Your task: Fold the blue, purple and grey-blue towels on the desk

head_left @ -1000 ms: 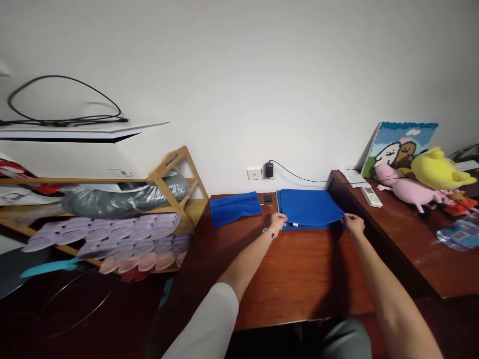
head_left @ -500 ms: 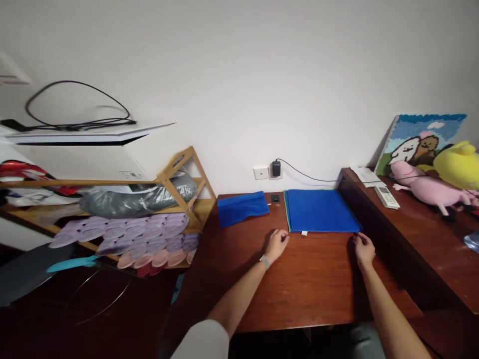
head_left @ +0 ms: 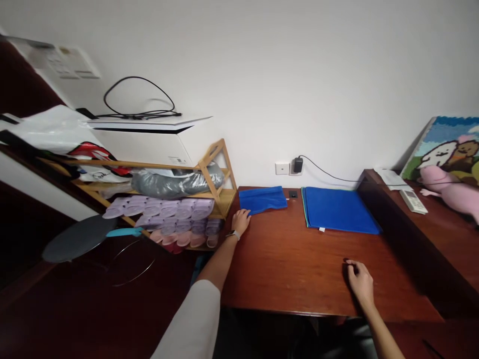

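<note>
My left hand (head_left: 240, 223) reaches the near left corner of a small folded blue cloth (head_left: 263, 199) at the back left of the desk. Its fingers are slightly spread and touch the cloth's edge; no grip on it shows. My right hand (head_left: 361, 283) is over the right front part of the desk, fingers loosely curled with a gap between thumb and forefinger, and nothing in it. Beyond it lies a flat stack of larger cloths (head_left: 340, 209), blue on top, with a green edge at its left and a white tag at the front.
The brown desk (head_left: 299, 269) stands against the wall. To the left, a wooden rack (head_left: 225, 199) holds lilac and pink slippers (head_left: 160, 209) and a white box (head_left: 142, 144). On the raised right ledge are a remote control (head_left: 413, 201), a pink plush toy (head_left: 449, 187) and a picture panel (head_left: 445, 144).
My left hand has moved left from beside the cloth stack to the small folded cloth. My right hand has left the stack's near right corner and drawn back. The view has turned left.
</note>
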The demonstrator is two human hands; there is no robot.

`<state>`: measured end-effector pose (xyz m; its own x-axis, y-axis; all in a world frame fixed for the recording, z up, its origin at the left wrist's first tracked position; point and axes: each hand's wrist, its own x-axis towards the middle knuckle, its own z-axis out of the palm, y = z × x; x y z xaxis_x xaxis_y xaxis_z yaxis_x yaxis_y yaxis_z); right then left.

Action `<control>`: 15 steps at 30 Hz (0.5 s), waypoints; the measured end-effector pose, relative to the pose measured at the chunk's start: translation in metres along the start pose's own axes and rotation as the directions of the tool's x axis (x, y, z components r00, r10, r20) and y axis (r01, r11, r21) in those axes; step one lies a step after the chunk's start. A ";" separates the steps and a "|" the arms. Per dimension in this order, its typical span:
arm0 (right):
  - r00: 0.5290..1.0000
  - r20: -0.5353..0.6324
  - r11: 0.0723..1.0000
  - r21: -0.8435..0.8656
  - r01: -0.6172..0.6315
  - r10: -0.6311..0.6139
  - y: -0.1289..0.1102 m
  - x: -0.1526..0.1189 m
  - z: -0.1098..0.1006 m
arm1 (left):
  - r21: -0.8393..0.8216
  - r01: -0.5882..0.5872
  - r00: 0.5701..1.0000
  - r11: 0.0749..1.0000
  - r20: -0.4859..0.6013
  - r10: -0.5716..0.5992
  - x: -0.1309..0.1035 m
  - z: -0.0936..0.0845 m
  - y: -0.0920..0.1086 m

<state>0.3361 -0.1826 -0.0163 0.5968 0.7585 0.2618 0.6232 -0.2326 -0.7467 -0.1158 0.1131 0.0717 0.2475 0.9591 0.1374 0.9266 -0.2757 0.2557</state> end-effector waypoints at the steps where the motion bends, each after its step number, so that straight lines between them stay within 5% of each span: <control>1: 1.000 -0.003 1.000 -0.004 -0.008 0.008 0.001 0.001 0.000 | 0.002 -0.007 1.000 1.000 0.015 0.007 0.003 -0.001 0.002; 7: 1.000 0.004 0.999 -0.039 -0.008 0.008 -0.004 0.005 -0.006 | -0.011 -0.025 0.997 1.000 0.067 0.026 -0.019 -0.004 0.025; 11: 0.998 0.004 0.996 -0.066 -0.058 0.059 -0.032 -0.011 0.002 | -0.045 -0.019 0.992 0.999 0.126 0.025 -0.083 0.008 0.069; 15: 0.949 0.312 0.997 0.043 -0.063 0.047 -0.100 -0.054 0.038 | -0.196 0.042 0.972 0.980 0.234 0.005 -0.161 0.029 0.122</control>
<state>0.2219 -0.1770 0.0208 0.4378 0.8988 0.0226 0.5619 -0.2538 -0.7873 -0.0344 -0.0728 0.0527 0.3116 0.9460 -0.0896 0.8628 -0.2421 0.4438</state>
